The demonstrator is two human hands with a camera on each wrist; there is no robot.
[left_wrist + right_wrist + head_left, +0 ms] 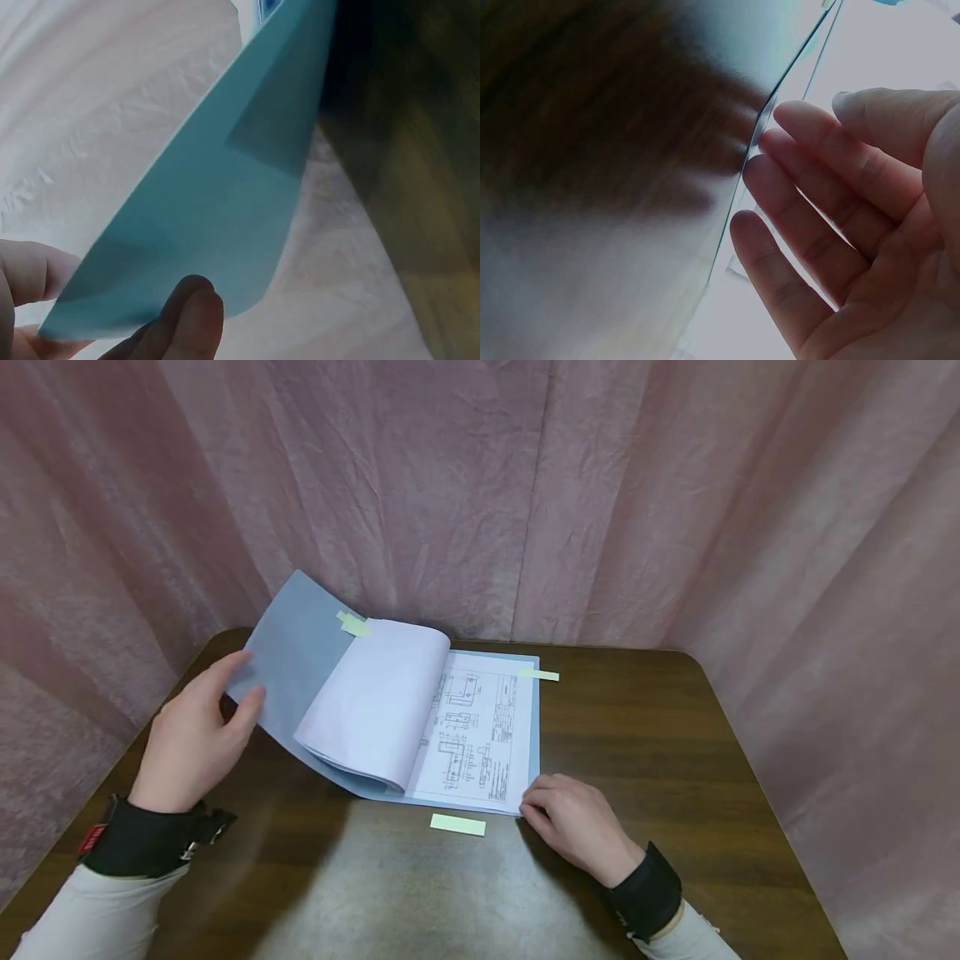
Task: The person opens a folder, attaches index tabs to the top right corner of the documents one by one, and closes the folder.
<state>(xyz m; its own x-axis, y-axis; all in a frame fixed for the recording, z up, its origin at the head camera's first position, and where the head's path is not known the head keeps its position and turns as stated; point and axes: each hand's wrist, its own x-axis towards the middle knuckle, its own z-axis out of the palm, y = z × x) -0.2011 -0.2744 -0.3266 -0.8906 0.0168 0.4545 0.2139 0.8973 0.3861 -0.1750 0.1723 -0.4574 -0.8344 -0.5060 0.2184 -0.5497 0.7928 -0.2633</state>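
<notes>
A light blue paper folder (288,647) lies spread on the table, its left cover raised at a slant. My left hand (197,727) holds the outer edge of that cover; in the left wrist view, the cover (202,195) passes between the thumb and fingers. White sheets (378,697) inside curve over to the left. To their right is a page with technical drawings (468,727). At the folder's lower right corner rests my right hand (581,827). Its fingers (810,217) are fairly straight in the right wrist view, with the tips touching the edge.
Pale green sticky strips are at the top of the turned sheets (354,624), at the page's right edge (540,675) and on the table below the folder (457,824). Pink curtains (480,502) hang behind the brown wooden table (637,735).
</notes>
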